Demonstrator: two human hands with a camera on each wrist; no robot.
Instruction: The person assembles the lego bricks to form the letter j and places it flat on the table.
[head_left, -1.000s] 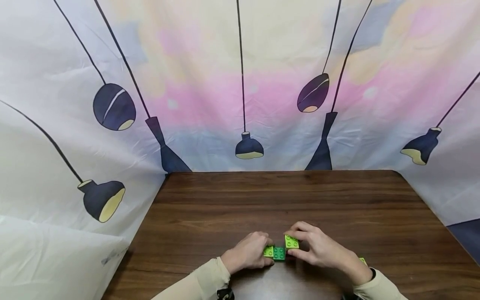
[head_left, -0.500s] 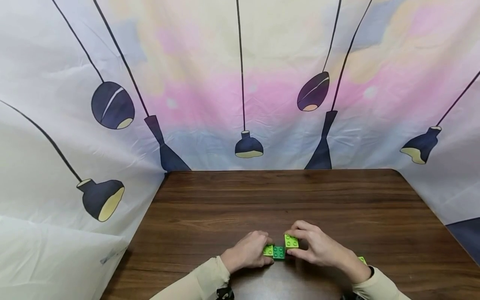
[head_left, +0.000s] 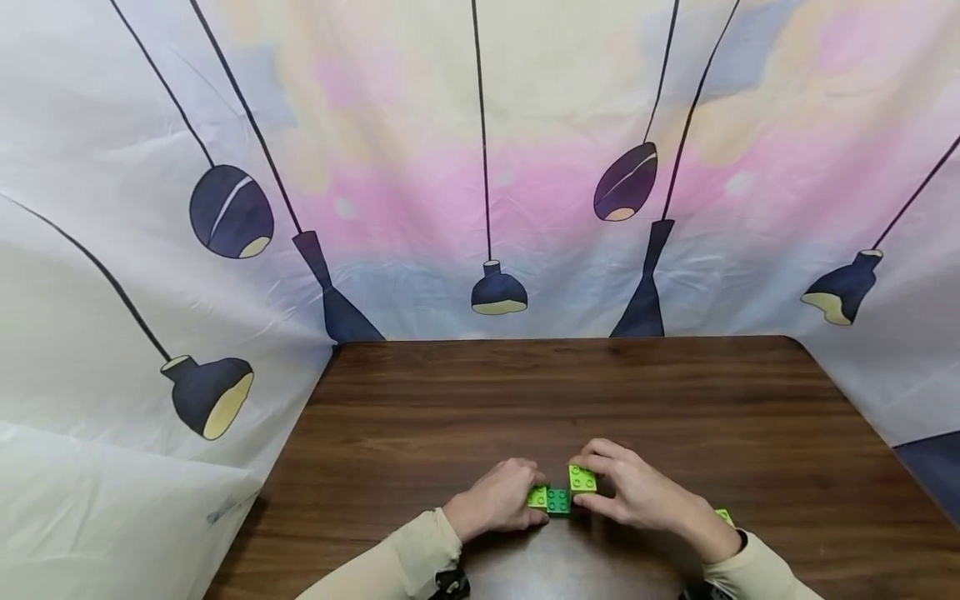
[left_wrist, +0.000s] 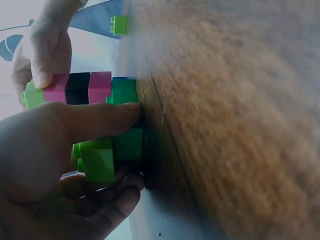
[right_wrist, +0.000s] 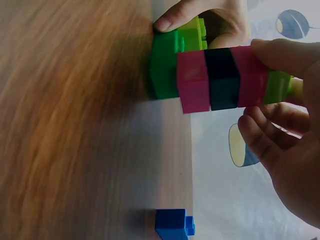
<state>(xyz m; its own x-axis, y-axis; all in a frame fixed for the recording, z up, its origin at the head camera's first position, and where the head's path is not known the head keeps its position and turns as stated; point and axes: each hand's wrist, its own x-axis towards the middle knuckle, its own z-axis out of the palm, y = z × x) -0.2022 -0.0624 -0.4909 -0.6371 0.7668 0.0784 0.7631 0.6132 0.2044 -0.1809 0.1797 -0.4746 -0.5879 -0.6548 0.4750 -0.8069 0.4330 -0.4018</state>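
My left hand (head_left: 498,500) pinches a low build of toy bricks at the table's front middle, its thumb across a dark green brick (left_wrist: 129,144). A lime brick (left_wrist: 97,165) sits on top of the green, inside that grip. To the right, my right hand (head_left: 637,493) holds an upright column near its top, thumb and fingers on opposite sides. From the top down, this column has a lime brick (head_left: 582,480), a pink brick (right_wrist: 251,75), a dark brick (right_wrist: 222,79) and another pink brick (right_wrist: 193,82). Its lower end meets the green bricks in the right wrist view.
A separate lime brick (head_left: 723,516) stands on the brown wooden table (head_left: 465,400) beside my right wrist, partly hidden by it. The right wrist view shows a loose blue brick (right_wrist: 171,223). A cloth printed with lamps (head_left: 420,200) hangs behind the table.
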